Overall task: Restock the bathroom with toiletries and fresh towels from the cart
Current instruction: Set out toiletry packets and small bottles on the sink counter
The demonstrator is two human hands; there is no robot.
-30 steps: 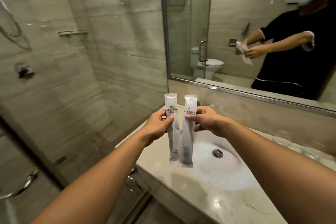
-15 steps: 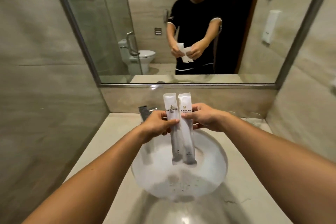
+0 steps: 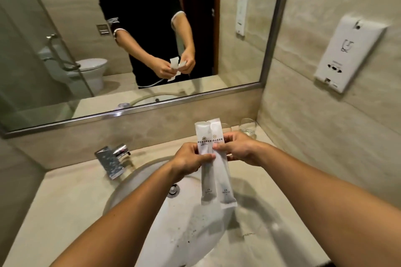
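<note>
Two long white toiletry packets hang upright over the white sink basin (image 3: 152, 219). My left hand (image 3: 189, 161) pinches the left packet (image 3: 206, 184) near its upper half. The right packet (image 3: 224, 188) lies just behind and beside it, pinched by my right hand (image 3: 237, 147). The packets overlap at their inner edges. Both carry a small gold logo and dark printed text near the top. Their lower ends hang free above the basin drain (image 3: 173, 189).
A chrome faucet (image 3: 111, 161) stands at the basin's back left. Two clear glasses (image 3: 248, 128) sit on the beige counter (image 3: 54, 201) at the back right corner. A large mirror (image 3: 86, 71) spans the wall ahead. A white wall dispenser (image 3: 345, 54) hangs on the right.
My view swung right from the shower wall to face the sink and mirror. Both hands kept hold of the packets and now hang them over the basin, nearer the right.
</note>
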